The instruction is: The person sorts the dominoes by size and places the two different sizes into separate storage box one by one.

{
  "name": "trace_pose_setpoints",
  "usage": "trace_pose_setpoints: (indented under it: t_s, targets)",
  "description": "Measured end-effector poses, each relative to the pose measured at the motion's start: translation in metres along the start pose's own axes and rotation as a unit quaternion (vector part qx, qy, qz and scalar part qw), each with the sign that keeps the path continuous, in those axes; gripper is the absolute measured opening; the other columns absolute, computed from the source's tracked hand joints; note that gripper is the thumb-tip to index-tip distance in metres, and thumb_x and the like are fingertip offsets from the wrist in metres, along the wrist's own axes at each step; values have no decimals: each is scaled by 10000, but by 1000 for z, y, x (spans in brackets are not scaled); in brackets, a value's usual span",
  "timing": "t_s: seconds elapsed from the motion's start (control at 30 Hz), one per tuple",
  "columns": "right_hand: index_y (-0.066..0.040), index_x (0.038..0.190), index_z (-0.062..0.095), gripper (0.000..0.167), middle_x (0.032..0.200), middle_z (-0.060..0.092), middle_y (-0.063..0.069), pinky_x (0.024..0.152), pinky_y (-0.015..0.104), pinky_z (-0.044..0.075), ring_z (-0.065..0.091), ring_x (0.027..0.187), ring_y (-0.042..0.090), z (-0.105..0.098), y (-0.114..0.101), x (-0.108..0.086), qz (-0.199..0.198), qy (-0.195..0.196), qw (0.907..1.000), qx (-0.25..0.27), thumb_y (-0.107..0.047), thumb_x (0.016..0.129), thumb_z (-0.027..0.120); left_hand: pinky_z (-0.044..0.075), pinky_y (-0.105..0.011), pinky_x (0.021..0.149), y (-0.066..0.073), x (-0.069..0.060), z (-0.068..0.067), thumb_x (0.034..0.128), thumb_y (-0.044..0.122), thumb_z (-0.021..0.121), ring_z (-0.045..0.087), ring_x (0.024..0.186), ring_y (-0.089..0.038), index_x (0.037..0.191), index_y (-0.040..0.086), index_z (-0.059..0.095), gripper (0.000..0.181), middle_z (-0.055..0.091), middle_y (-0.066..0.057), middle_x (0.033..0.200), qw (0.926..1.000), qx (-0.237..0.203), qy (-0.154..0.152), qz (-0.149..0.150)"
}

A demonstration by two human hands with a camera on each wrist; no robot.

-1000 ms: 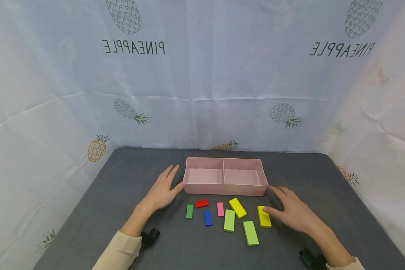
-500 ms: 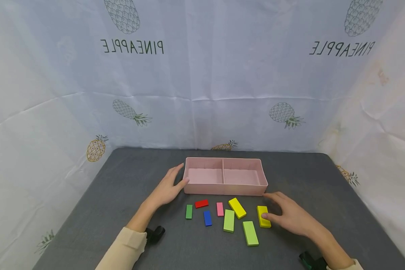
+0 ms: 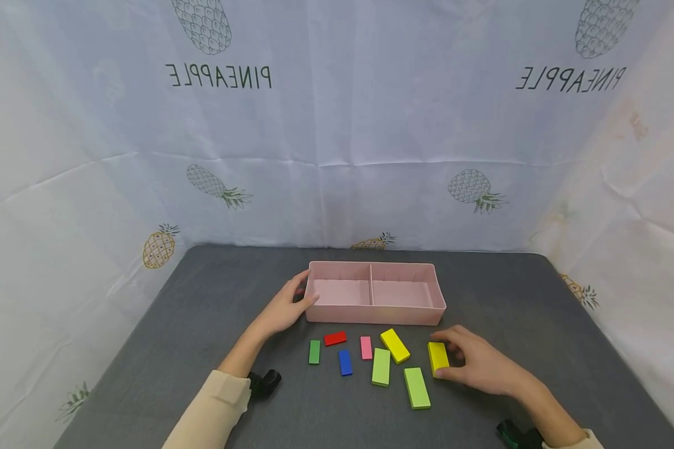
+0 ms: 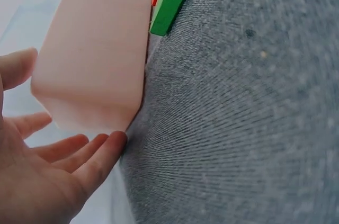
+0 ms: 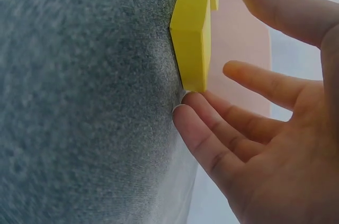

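At the left end of a pink two-compartment box point(image 3: 375, 315), my left hand point(image 3: 283, 310) has its thumb by the front left corner and its other fingers along the end wall. The left wrist view has the fingertips point(image 4: 117, 138) at the foot of that wall, loosely spread. My right hand point(image 3: 477, 360) is around the right-hand yellow block point(image 3: 438, 360), thumb on the near side and fingers beyond it. In the right wrist view the thumb stands clear of this yellow block point(image 5: 192, 38), while the lower fingertips reach its end; firm contact is unclear.
In front of the box lie a green block point(image 3: 314, 352), a red block point(image 3: 335, 338), a blue block point(image 3: 345, 362), a pink block point(image 3: 366, 348), another yellow block point(image 3: 395, 346) and two lime blocks point(image 3: 380, 367). Pineapple-print cloth point(image 3: 337, 206) hangs behind the grey table point(image 3: 326, 418).
My left hand has moved right, up against the box's end. My right hand has drawn back from the box's right corner and come down around the right-hand yellow block. The blocks stay put.
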State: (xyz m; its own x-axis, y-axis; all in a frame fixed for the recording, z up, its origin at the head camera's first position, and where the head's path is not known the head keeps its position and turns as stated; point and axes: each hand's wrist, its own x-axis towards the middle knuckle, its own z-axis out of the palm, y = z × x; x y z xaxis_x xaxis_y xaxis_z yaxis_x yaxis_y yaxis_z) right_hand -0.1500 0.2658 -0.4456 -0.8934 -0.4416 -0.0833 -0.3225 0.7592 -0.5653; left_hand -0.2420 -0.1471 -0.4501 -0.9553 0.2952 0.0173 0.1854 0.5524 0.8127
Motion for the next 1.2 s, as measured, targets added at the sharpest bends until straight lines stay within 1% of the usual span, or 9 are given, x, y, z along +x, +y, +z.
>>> trace_pose_setpoints:
  t_s: [0.17, 0.3, 0.47, 0.63, 0.8, 0.87, 1.0, 1.1, 1.2]
  targets:
    - [-95, 1336, 618, 684, 1168, 550, -12, 748, 284, 494, 530, 936, 123, 2, -1, 2, 85, -113, 9998, -104, -464, 804, 841, 376, -602, 1089, -3, 3, 2, 1020, 302, 619, 416, 1403, -438, 1612, 97, 258, 723, 325, -202, 1602, 9996, -252, -86, 57]
    - [-99, 1313, 629, 663, 1160, 541, -14, 741, 279, 493, 524, 919, 120, 3, -4, 2, 149, -170, 9996, -168, -424, 784, 864, 395, -605, 1070, -4, 5, 3, 1013, 291, 629, 437, 1388, -423, 1611, 112, 266, 722, 335, -190, 1601, 9992, -404, -75, -24]
    - [-105, 1266, 649, 599, 1144, 540, -23, 755, 278, 506, 524, 908, 117, 4, -5, 4, 136, -129, 9995, -247, -357, 775, 881, 399, -618, 1059, -7, 7, 4, 1008, 273, 642, 436, 1384, -430, 1612, 128, 268, 725, 323, -191, 1608, 9980, -623, -80, -71]
    - [-105, 1243, 667, 579, 1086, 523, -41, 747, 272, 499, 505, 880, 104, 5, -7, 6, 91, -117, 9995, -285, -357, 770, 885, 388, -624, 1068, -7, 7, 3, 1009, 237, 641, 434, 1387, -441, 1608, 119, 276, 712, 323, -200, 1607, 9968, -791, -56, -16]
    - [-106, 1245, 669, 581, 1047, 503, -41, 716, 262, 484, 494, 842, 94, 1, -9, 7, -7, -43, 9996, -273, -353, 766, 886, 396, -622, 1059, -4, 7, 5, 1006, 212, 647, 440, 1377, -446, 1603, 96, 279, 711, 329, -218, 1596, 9956, -930, -3, -82]
    - [-105, 1251, 665, 583, 1040, 499, -39, 709, 259, 482, 498, 833, 94, -2, -11, 8, -84, -14, 9996, -255, -353, 770, 882, 389, -628, 1062, 5, 3, 3, 1003, 199, 649, 428, 1378, -466, 1600, 64, 271, 719, 320, -243, 1592, 9949, -997, -33, -123]
    - [-114, 1258, 661, 574, 1027, 487, -39, 707, 257, 481, 508, 833, 105, -7, -16, 8, -164, 30, 9995, -260, -354, 781, 872, 370, -644, 1070, 6, 4, 2, 1003, 186, 648, 400, 1393, -486, 1602, 33, 246, 737, 295, -264, 1599, 9943, -1049, -106, -162]
    - [-127, 1250, 657, 558, 1020, 480, -40, 711, 257, 485, 511, 833, 107, -10, -20, 9, -204, 100, 9994, -279, -351, 785, 867, 384, -641, 1059, -3, 8, 3, 998, 214, 661, 419, 1385, -471, 1602, 60, 263, 740, 319, -243, 1593, 9946, -1033, -78, -103]
    - [-134, 1248, 643, 551, 1028, 478, -39, 708, 258, 483, 506, 834, 104, -13, -24, 11, -257, 164, 9992, -267, -345, 789, 863, 395, -630, 1057, -4, 8, 2, 989, 229, 676, 438, 1380, -447, 1597, 93, 294, 730, 350, -216, 1584, 9944, -1047, -34, -98]
